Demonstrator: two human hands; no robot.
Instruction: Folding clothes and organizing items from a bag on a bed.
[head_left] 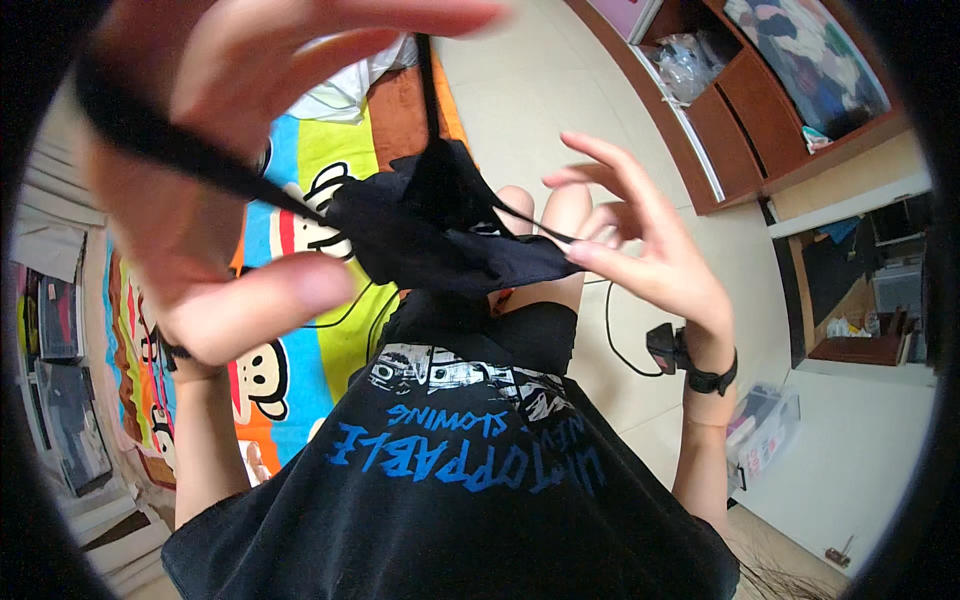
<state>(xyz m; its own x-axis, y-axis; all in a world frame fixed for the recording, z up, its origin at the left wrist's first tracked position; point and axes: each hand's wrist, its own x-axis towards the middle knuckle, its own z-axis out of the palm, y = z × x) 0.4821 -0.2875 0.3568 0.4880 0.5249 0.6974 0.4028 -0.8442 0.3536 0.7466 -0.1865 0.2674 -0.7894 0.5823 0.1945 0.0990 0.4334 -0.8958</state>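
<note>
A small black fabric piece (450, 235) with thin black straps hangs in front of me, above my knees. My left hand (215, 175) is raised close to the camera, fingers spread, with a black strap (170, 150) stretched across its palm. My right hand (645, 240) is at the right, fingers apart, with a thin strap hooked on its fingertips at the fabric's right end. Another strap runs straight up from the fabric. Both wrists wear black bands.
I sit in a black printed shirt (450, 500) and black shorts. A bright cartoon-print blanket (300, 370) lies at the left. Brown wooden shelving (740, 100) stands on pale floor tiles at the upper right. A black cable trails on the floor.
</note>
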